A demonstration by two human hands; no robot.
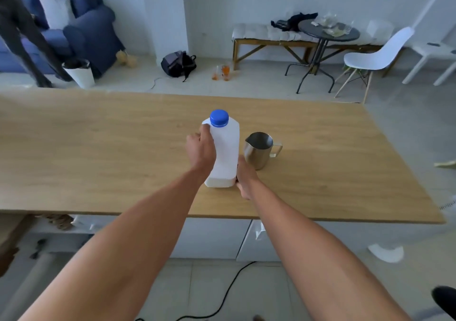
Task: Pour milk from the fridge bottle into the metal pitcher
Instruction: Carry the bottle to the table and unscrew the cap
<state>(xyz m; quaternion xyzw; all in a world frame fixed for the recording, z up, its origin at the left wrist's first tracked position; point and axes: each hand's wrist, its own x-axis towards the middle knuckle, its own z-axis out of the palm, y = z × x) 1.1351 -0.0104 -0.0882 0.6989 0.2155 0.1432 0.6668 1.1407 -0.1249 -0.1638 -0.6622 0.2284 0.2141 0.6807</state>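
Observation:
A white plastic milk bottle (225, 150) with a blue cap (219, 118) stands upright on the wooden counter (98, 152), cap still on. My left hand (201, 148) grips the bottle's upper left side. My right hand (244, 180) holds its lower right edge near the base. Just right of the bottle stands the metal pitcher (259, 149), upright, handle pointing right, apart from both hands. Its inside looks dark; I cannot tell whether it holds anything.
The counter's front edge runs below my forearms, its right edge slants away. Beyond it: a blue sofa (81, 29), a person's legs (22, 39), a white bin (80, 72), a backpack (179, 64), a bench, a round table (328, 33), a white chair (377, 56).

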